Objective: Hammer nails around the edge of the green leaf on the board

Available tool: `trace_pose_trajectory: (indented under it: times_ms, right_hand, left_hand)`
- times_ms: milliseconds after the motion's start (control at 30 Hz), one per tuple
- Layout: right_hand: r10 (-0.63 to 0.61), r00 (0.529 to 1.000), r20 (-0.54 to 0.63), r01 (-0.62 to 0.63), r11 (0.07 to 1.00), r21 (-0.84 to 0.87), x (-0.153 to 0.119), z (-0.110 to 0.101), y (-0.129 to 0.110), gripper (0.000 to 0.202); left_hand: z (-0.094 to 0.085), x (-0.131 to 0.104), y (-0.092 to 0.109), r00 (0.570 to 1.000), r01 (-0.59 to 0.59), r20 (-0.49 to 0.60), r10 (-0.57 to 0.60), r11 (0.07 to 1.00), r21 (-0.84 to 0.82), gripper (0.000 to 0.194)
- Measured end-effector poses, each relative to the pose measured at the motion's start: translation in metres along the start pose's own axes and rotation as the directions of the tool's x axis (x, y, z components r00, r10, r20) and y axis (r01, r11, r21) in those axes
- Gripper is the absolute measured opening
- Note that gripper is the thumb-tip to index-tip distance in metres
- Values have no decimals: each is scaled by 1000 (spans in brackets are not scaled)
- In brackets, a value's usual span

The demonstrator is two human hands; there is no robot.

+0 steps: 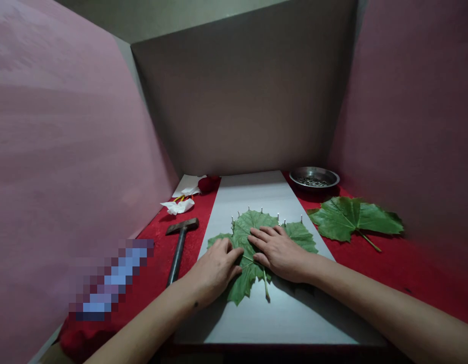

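Observation:
A large green lobed leaf [252,273] lies on the white board [252,323], its stem pointing toward me. Several upright nails [278,216] stand in the board along the far edge of the leaf. My right hand [281,253] rests flat on the leaf's right half, fingers stretched out and open. On the left side of the leaf is my left hand [218,268], its fingers bent but thumb and forefinger apart; I see nothing held in it. Left of the board, a hammer [176,253] lies with its head away from me, partly hidden by my left forearm.
A second green leaf [347,220] lies right of the board on the red cloth [370,273]. Behind it stands a metal bowl [314,184] of small metal pieces. White crumpled tissue [178,206] and a dark red ball-like thing [207,184] sit far left. Panels enclose three sides.

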State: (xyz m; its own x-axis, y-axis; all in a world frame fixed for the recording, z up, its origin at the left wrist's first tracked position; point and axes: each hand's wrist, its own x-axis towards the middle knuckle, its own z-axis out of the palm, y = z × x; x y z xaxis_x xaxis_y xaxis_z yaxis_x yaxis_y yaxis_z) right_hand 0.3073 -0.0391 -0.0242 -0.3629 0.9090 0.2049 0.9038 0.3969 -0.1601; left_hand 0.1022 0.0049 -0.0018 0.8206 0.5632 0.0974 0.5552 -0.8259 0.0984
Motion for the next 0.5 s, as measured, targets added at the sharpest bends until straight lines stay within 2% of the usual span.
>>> trace_pose_trajectory:
  times_ms: [133,300,500]
  right_hand:
    - [-8,1000,-8,8,999,38,1,-4,1,49]
    - [-44,993,-112,55,994,95,-1,-12,1,39]
    - [-138,987,-78,146,983,110,-9,-6,2,30]
  left_hand:
    - [1,0,-3,1000,-16,-3,16,1000,-5,32]
    - [-1,-1,1,1000,-5,5,5,1000,-8,32]
    - [-8,-3,5,1000,-6,22,7,999,-31,32]
